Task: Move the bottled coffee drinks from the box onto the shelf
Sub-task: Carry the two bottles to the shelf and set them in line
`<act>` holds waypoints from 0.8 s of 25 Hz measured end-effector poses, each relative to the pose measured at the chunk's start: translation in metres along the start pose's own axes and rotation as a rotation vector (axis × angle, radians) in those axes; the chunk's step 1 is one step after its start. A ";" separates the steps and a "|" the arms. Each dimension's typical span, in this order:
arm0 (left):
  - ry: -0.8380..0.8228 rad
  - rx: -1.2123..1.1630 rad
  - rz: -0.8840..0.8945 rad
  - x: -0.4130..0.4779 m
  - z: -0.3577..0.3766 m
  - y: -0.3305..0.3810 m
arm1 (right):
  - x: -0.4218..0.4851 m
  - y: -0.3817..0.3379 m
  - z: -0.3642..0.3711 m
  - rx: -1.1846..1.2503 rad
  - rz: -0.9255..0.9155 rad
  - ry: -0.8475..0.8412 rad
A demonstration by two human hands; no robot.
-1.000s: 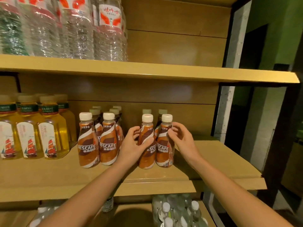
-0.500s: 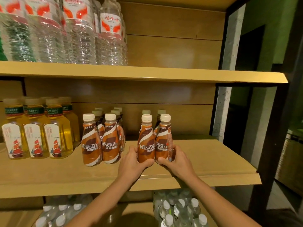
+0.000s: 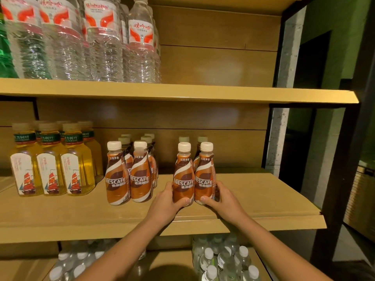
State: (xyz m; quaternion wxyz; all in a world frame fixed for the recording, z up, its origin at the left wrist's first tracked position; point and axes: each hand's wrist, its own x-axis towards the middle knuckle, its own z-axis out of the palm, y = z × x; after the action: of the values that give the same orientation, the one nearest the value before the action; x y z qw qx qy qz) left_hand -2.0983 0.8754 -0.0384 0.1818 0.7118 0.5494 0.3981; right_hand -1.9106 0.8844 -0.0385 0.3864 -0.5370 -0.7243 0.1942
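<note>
Now L hand [image 3: 165, 203] round left coffee btl [image 3: 183, 175], R hand [image 3: 225, 201] round right btl [image 3: 205, 173]

Top board [image 3: 223, 94]: big clear Wahaha water btls [image 3: 101, 43] w/ red-white labels, packed at L; a green btl [image 3: 5, 53] at far L edge. Mid level, L: yellow tea btls [image 3: 50, 165] w/ green neck bands & red-ship labels, in rows. Bottom level: small white-capped clear btls [image 3: 225, 260], two clusters. R: grey concrete pillar [image 3: 284, 98], green wall [image 3: 334, 27].

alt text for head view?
Left-hand grip holds the left coffee bottle and right-hand grip the right coffee bottle, low down, both upright on the middle shelf. Another coffee cluster and yellow tea bottles stand leftward; water bottles above.
</note>
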 end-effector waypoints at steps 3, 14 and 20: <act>-0.010 -0.002 0.009 0.001 0.001 -0.002 | 0.001 0.002 -0.003 0.010 0.018 -0.050; 0.031 0.575 -0.067 0.006 0.017 -0.016 | -0.007 -0.004 0.010 -0.583 0.078 0.056; -0.029 0.589 -0.117 0.026 0.019 -0.014 | 0.018 0.004 0.013 -0.614 0.140 -0.036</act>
State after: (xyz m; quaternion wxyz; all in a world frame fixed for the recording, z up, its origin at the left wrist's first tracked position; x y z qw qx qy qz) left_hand -2.0912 0.9073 -0.0506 -0.0021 0.7066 0.6787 0.2000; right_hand -1.9202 0.9038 -0.0425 0.1791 -0.6737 -0.7170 0.0018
